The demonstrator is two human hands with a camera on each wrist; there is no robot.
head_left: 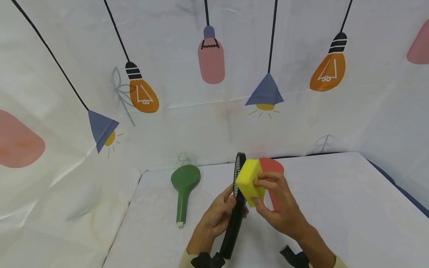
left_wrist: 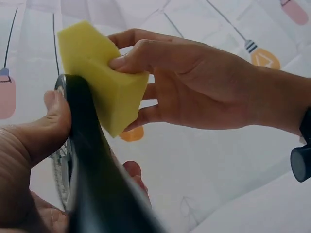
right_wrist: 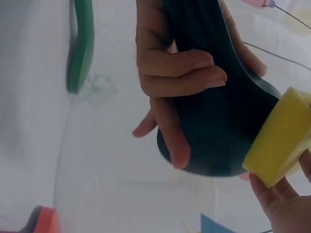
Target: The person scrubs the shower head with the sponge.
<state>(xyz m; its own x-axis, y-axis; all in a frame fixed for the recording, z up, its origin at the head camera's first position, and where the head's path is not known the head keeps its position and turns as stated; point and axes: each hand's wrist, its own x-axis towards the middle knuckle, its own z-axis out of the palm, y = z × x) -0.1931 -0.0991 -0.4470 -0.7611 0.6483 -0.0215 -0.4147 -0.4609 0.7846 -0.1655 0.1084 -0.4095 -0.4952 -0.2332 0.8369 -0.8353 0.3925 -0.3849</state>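
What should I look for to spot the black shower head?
Start at the white table in the head view, then find the left hand above it. That hand grips the black shower head, beside a yellow sponge in the right hand. Unlike the green piece and the red piece behind it, it is black and held up.

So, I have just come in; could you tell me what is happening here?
A person's left hand grips a black shower head; the right hand holds a yellow sponge, seemingly against the shower head's back. A green shower head lies on the white table to the left; a red one lies partly hidden behind the right hand.
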